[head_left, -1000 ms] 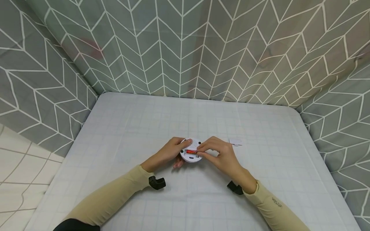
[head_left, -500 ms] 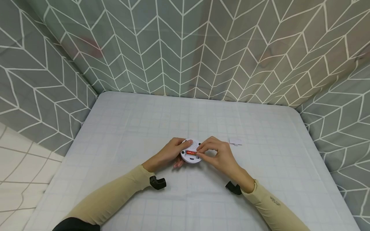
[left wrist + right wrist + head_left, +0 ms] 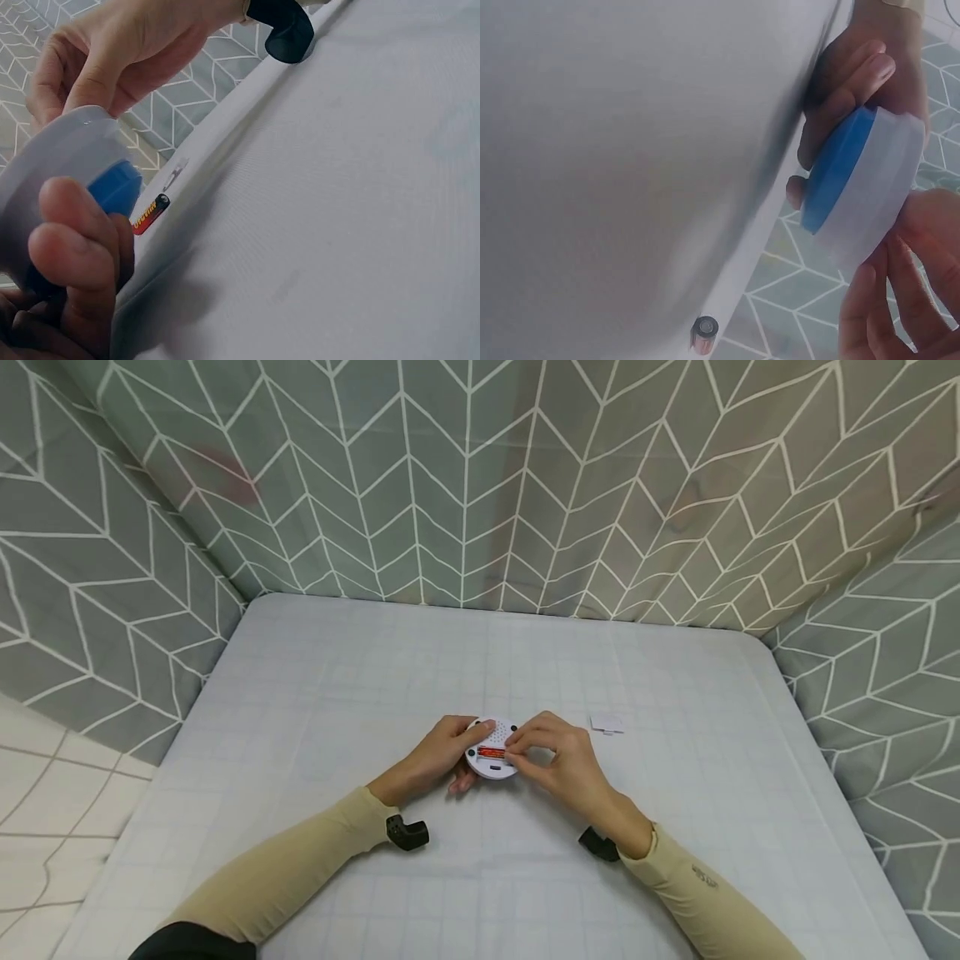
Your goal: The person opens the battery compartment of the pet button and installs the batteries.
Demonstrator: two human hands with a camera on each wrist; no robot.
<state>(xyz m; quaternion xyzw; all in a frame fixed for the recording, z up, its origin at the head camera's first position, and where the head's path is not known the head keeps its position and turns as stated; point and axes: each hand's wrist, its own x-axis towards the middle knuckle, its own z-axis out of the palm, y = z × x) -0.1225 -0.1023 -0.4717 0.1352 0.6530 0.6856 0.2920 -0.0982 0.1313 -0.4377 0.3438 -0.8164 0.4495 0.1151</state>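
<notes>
My left hand (image 3: 446, 750) grips a round white device (image 3: 500, 732) with a blue front (image 3: 841, 169); the thumb lies on its back. That back faces up in the head view and shows small holes and an uncovered battery compartment. A red battery (image 3: 491, 752) lies in the compartment. At its right end, the thumb and fingertips of my right hand (image 3: 561, 756) pinch it. Its far end is hidden by those fingers. A loose red and black battery (image 3: 151, 214) rests on the table in both wrist views; the head view does not show it.
A small white cover (image 3: 606, 724) lies on the white cloth-covered table (image 3: 375, 660), just beyond my right hand. Grey curtains (image 3: 465, 485) with white lines surround the table's back and sides. White tiled floor (image 3: 52, 810) shows at the left.
The battery under my right fingertips now lies flatter in the compartment. My right hand has shifted slightly left. My left hand keeps its grip on the device.
</notes>
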